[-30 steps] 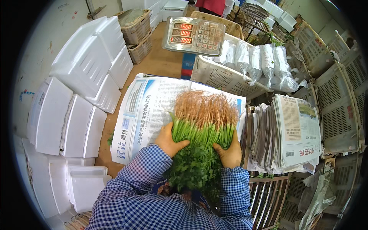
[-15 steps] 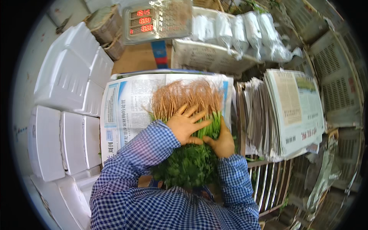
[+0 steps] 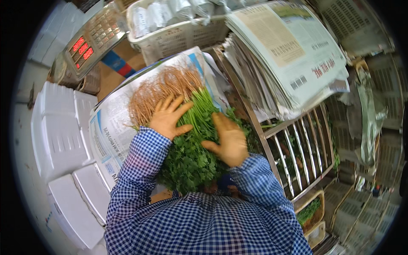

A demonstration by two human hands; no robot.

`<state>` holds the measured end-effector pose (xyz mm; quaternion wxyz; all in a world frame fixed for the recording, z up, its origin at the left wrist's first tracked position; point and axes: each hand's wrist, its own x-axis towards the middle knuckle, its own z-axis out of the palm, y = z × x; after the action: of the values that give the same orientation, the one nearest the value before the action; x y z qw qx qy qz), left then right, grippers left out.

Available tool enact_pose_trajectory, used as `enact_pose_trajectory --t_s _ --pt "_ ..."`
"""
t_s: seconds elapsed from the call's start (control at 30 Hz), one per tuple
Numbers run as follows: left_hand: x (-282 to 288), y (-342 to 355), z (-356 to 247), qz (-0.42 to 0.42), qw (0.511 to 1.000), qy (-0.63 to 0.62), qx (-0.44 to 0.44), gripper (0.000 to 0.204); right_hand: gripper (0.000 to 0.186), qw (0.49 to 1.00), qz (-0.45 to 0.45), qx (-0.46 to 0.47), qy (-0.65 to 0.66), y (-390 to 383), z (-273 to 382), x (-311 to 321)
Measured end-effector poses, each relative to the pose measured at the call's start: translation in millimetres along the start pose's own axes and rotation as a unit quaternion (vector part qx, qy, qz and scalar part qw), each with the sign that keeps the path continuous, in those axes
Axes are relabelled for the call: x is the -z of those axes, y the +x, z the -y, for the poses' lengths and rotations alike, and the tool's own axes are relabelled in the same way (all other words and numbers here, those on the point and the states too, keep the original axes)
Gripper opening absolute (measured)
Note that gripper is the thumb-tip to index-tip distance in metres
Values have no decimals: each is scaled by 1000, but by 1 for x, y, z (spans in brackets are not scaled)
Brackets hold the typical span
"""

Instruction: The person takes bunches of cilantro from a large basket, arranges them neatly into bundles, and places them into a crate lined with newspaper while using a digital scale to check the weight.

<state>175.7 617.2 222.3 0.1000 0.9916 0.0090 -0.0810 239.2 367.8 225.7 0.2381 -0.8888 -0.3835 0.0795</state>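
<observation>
A wide bunch of coriander (image 3: 189,159) lies on spread newspaper (image 3: 108,131), its brown roots pointing away and its leaves toward me. Across the stems near the roots, my left hand (image 3: 168,118) lies flat with its fingers spread. My right hand (image 3: 229,142) is at the bunch's right side, thumb apart from the outstretched fingers, slightly blurred. It is beside the leaves; whether it touches them I cannot tell. Neither hand grips anything. The nearest leaf ends are partly hidden by my body.
On the right are a stack of newspapers (image 3: 293,55) and a metal rack (image 3: 297,148). Behind stand a scale (image 3: 95,36) with a red display and a white basket (image 3: 182,38) of plastic-bagged goods. White foam boxes (image 3: 63,127) line the left.
The view has turned to the right, so the scale now sits farther left. My right hand has moved from the stems beside the roots down toward the leaves; my left stays spread on the bunch.
</observation>
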Motion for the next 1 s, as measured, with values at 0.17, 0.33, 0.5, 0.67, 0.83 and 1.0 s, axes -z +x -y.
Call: enact_pose_trajectory --t_s 0.17,0.33,0.5,0.67,0.83,1.0 --pt "-1 0 17 -61 996 11 -59 76 96 993 41 -67 90 0 21 -5" --pt "-22 -14 72 -67 993 35 -94 84 86 969 -140 0 204 -46 7 -18" --pt "10 -34 43 -171 970 142 -97 61 60 936 -249 -164 186 -191 -19 -19" --pt "57 -60 -95 -239 927 78 -278 50 35 748 -487 -414 179 -374 -41 -44" --pt "-26 -28 -289 -104 864 -107 -480 53 30 461 -649 -533 287 -559 -132 -57" --pt "-157 6 -484 58 862 -188 -467 58 53 264 -684 -564 380 -688 -203 -15"
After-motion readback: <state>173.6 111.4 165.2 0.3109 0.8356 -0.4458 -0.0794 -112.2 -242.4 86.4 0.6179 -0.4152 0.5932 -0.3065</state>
